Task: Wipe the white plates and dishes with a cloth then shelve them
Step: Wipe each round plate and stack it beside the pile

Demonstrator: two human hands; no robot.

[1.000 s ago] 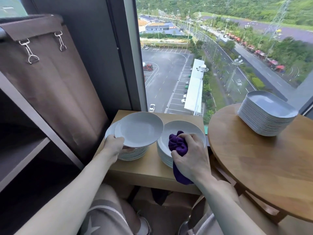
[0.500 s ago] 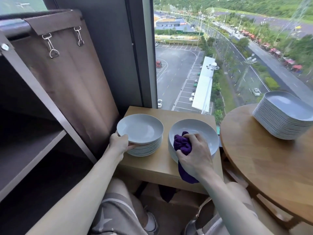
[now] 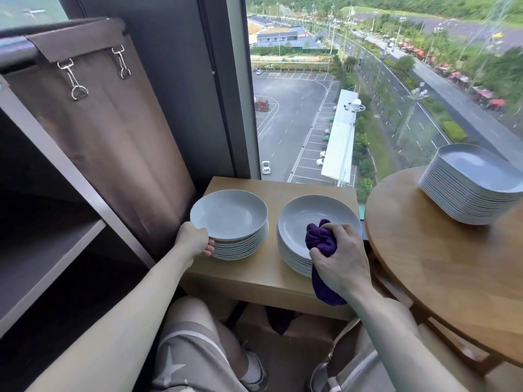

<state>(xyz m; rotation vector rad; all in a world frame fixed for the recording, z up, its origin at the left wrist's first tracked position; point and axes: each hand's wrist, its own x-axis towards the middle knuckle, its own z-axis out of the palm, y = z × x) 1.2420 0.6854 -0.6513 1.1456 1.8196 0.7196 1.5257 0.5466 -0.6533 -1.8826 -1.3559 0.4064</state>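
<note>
Two stacks of white round plates stand on a small wooden side table (image 3: pixel 271 281). My left hand (image 3: pixel 195 241) grips the near-left edge of the left stack (image 3: pixel 235 239), thumb on the top plate's rim and fingers curled under it. My right hand (image 3: pixel 336 258) holds a bunched purple cloth (image 3: pixel 321 239) against the top plate of the right stack (image 3: pixel 302 224); the cloth's tail hangs down over the table's front edge.
A dark shelf unit (image 3: pixel 53 244) with a brown fabric side panel (image 3: pixel 113 142) stands at left. A round wooden table (image 3: pixel 452 278) at right carries a tall stack of rounded square dishes (image 3: pixel 475 188). A large window lies behind. My knees are below the side table.
The plate that my left hand held tilted above the left stack has come down flat onto it. My right hand with the cloth has stayed on the right stack.
</note>
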